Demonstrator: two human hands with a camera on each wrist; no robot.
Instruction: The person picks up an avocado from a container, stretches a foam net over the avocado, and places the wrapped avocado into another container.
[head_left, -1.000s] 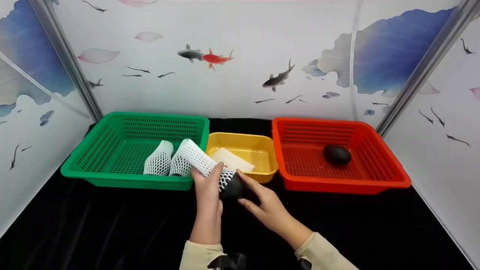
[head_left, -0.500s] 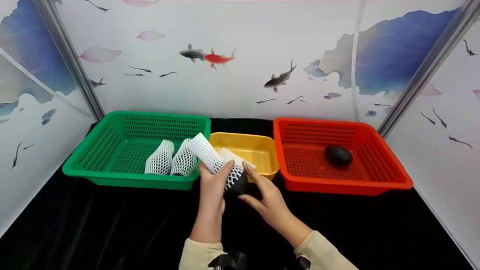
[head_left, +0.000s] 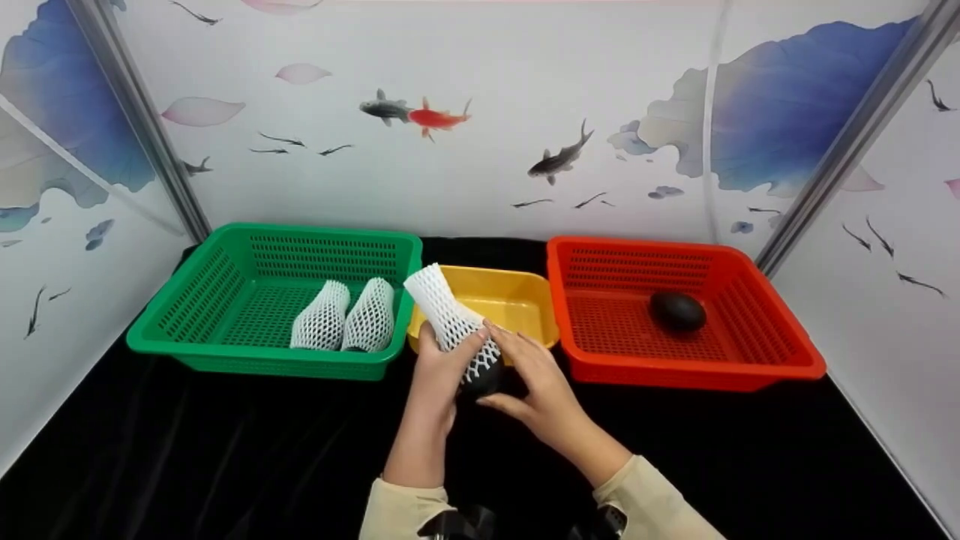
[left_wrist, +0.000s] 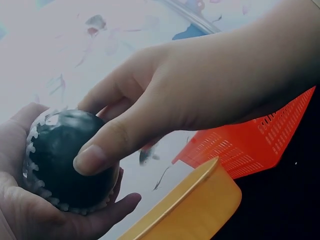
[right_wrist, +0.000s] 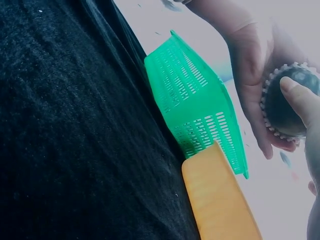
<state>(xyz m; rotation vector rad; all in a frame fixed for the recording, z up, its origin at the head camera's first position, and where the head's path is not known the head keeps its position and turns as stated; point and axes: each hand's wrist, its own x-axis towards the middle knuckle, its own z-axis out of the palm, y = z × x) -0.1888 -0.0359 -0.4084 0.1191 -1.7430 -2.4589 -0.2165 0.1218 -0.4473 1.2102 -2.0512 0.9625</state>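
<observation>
The left hand grips a dark fruit sleeved in a white foam net; the net's narrow end extends beyond the hand. The right hand pinches the fruit's exposed end, thumb on the bare surface. Beyond both hands sits a yellow basin; to their left, a green basket holding two netted pieces; to their right, a red basket holding a bare fruit.

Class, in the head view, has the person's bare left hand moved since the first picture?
Yes: the left hand has moved rightward, away from the green perforated plastic basket.
</observation>
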